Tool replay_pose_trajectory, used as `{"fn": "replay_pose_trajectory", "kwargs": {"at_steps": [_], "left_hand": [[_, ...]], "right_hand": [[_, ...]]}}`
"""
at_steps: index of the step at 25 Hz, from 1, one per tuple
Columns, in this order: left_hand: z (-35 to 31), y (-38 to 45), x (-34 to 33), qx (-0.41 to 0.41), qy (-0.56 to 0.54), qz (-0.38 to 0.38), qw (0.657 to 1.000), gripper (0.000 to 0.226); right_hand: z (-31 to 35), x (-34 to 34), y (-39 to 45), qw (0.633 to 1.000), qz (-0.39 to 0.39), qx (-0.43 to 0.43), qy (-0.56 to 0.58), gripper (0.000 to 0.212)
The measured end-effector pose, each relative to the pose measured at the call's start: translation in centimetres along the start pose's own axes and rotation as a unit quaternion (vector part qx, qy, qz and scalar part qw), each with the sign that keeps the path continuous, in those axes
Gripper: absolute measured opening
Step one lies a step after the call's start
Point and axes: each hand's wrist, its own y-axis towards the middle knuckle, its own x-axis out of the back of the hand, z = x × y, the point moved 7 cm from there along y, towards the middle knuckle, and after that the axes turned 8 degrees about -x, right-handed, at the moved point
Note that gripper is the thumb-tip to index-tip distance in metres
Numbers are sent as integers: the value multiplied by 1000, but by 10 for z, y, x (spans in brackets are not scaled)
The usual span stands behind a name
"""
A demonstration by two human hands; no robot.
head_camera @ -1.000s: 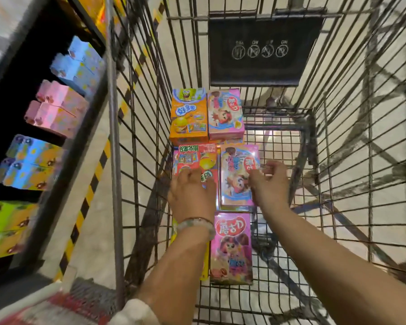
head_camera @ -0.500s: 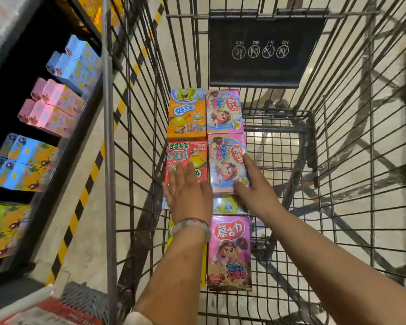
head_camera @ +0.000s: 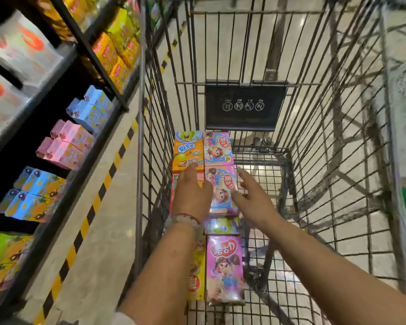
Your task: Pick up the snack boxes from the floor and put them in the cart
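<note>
Down in the cart point(head_camera: 338, 160), your left hand point(head_camera: 192, 195) and right hand point(head_camera: 253, 200) lie flat and empty; a careless push could skew the snack boxes point(head_camera: 218, 148).

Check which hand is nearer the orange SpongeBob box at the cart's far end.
Left. The left hand has its fingers reaching that orange SpongeBob box's near edge; the right hand lies further right, beside the middle pink box.
</note>
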Motion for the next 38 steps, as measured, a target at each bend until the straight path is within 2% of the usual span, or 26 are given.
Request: {"fn": "replay_pose_trajectory", "kwargs": {"at_steps": [3,7,11,14,15,18,20,22,26,28,30,34,38], "left_hand": [[-66,7,49,-100,-24,-2,995,45],[-170,6,140,-198,-38,14,979,39],[-275,-21,243,-319,-44,6,947,33],[-321,-56,323,-398,-71,-26,914,14],[-330,-68,347,-414,-76,-27,907,16],[-353,-109,411,-445,-13,-13,895,62],[-362,-135,440,-440,35,-1,898,77],[-362,-167,462,-421,91,-2,902,81],[-336,-243,483,-344,163,-29,924,74],[-313,-285,487,-295,171,-57,938,60],[-287,-331,489,-248,184,-88,947,55],[-240,-445,493,-141,222,-136,955,67],[-207,-574,502,-36,232,-200,951,51]], "right_hand": [[65,34,-21,999,-10,35,10,57],[176,94,-69,990,-50,129,-26,60],[295,157,-143,969,-90,223,-46,56],[369,187,-203,954,-70,289,-26,51],[389,191,-219,951,-56,304,-35,50],[440,197,-265,933,-23,341,-110,51],[462,198,-295,914,-20,371,-164,54],[475,198,-322,893,-21,394,-216,55],[480,186,-367,845,-17,437,-307,53],[478,168,-388,818,-4,464,-340,50],[472,141,-411,789,28,491,-368,51],[459,67,-473,739,113,537,-391,54],[448,-19,-566,666,181,611,-387,53]]}}
